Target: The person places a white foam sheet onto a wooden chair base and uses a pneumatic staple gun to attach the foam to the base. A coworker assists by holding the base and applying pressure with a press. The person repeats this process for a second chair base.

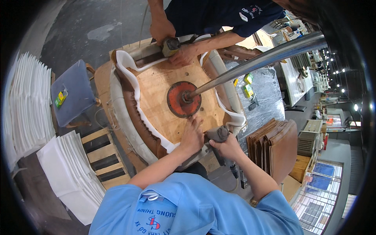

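Note:
An upturned chair seat lies on a stand, showing its plywood underside [156, 86]. Brown leather [135, 105] and white foam [125, 62] are folded over its edge. A red round press disc [184, 99] on a steel arm [254, 62] holds it down. My left hand [192, 135] presses the cover onto the near edge of the board. Just to its right, my right hand [228, 148] grips a grey air stapler [219, 134]. Across the seat, a co-worker in a dark blue shirt holds another stapler [171, 46] with one hand [161, 29] and presses the far edge with the other hand [184, 55].
Stacks of white foam sheets [27, 102] [70, 172] lie at the left. A blue-grey stool [72, 92] carries a small yellow-green box. A wooden pallet [103, 156] sits below the stand. Brown leather panels [274, 145] lean at the right, beside a plastic-covered table [264, 98].

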The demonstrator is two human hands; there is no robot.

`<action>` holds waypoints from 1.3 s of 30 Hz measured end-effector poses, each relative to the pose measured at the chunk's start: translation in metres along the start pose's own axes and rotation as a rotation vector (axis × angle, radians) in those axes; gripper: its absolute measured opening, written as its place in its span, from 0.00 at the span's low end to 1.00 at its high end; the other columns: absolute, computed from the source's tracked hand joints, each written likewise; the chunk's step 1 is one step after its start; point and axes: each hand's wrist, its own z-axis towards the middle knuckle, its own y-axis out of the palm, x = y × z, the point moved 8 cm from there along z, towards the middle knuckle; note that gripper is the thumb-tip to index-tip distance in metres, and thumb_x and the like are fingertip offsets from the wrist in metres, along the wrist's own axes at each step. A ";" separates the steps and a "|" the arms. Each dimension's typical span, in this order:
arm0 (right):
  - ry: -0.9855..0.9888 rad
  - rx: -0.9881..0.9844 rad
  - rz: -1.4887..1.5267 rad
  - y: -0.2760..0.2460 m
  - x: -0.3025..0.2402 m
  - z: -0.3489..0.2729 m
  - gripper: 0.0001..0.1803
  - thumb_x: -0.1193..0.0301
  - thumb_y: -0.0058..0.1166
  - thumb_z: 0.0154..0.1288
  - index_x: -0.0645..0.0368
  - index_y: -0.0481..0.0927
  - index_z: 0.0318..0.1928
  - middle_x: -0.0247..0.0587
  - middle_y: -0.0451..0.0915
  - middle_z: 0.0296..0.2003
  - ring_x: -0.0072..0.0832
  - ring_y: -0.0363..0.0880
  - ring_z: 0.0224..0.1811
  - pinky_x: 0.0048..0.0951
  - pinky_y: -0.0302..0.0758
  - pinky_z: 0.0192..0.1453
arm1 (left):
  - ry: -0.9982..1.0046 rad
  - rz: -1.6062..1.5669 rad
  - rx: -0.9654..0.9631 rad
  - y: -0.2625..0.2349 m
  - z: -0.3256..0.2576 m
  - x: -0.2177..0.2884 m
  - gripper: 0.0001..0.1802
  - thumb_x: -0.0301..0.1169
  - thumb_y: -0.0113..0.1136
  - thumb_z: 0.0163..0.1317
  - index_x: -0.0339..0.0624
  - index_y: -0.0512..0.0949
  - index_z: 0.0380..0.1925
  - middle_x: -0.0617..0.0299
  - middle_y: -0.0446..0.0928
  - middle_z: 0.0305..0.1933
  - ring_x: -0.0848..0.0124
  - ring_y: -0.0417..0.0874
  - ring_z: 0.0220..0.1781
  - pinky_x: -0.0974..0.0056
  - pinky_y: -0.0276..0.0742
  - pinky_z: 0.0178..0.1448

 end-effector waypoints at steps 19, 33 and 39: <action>0.007 0.021 -0.075 0.011 -0.006 -0.006 0.14 0.65 0.73 0.74 0.59 0.90 0.52 0.34 0.86 0.30 0.22 0.79 0.22 0.32 0.78 0.29 | -0.015 -0.027 -0.078 -0.026 -0.016 -0.003 0.09 0.23 0.73 0.53 0.29 0.87 0.33 0.44 0.74 0.68 0.41 0.68 0.82 0.33 0.57 0.90; 0.090 0.006 -0.009 0.029 -0.011 -0.014 0.15 0.64 0.72 0.74 0.62 0.88 0.50 0.34 0.84 0.27 0.22 0.80 0.21 0.32 0.77 0.27 | 0.035 -0.039 -0.042 -0.037 -0.019 -0.007 0.13 0.20 0.69 0.52 0.25 0.87 0.40 0.42 0.76 0.67 0.41 0.69 0.80 0.35 0.60 0.88; 0.112 -0.082 0.008 0.038 -0.005 -0.017 0.15 0.67 0.70 0.77 0.62 0.85 0.56 0.32 0.83 0.31 0.21 0.81 0.22 0.30 0.75 0.27 | 0.029 -0.088 0.020 -0.043 -0.021 -0.012 0.06 0.20 0.72 0.52 0.33 0.81 0.27 0.41 0.75 0.67 0.37 0.69 0.80 0.33 0.63 0.85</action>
